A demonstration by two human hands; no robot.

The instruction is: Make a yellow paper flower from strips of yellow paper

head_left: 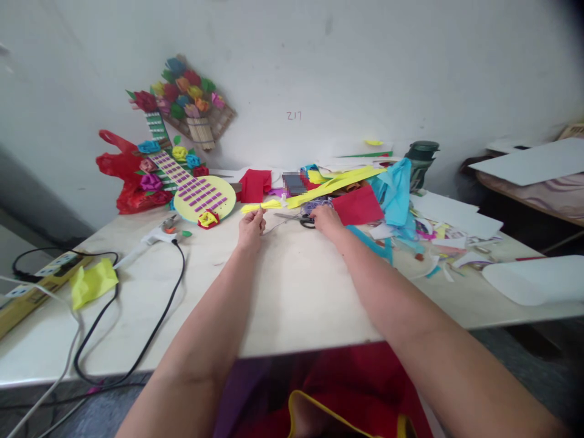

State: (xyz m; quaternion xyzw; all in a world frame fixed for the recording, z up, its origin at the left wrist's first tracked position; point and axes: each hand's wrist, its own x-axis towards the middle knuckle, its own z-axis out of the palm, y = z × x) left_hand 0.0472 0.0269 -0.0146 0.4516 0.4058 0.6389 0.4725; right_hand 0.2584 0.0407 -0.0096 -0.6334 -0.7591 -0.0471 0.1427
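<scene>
My left hand (pixel 251 226) is closed in a pinch on the middle of a small yellow paper bow (pixel 261 206), held just above the white table (pixel 283 292). My right hand (pixel 325 220) reaches forward and rests on the table at a pair of black-handled scissors (pixel 298 218); its fingers curl down at the handles, and I cannot see whether they grip them. A long yellow paper strip (pixel 333 184) and a red paper sheet (pixel 357 205) lie just beyond the right hand.
A paper guitar craft (pixel 191 185) with paper roses leans at the wall beside a red plastic bag (pixel 128 182). A glue gun (pixel 157 234) with a black cable (pixel 137 340), a power strip (pixel 41 277), crumpled yellow paper (pixel 92 281), blue paper (pixel 396 188), a dark bottle (pixel 420 161) and scraps lie around.
</scene>
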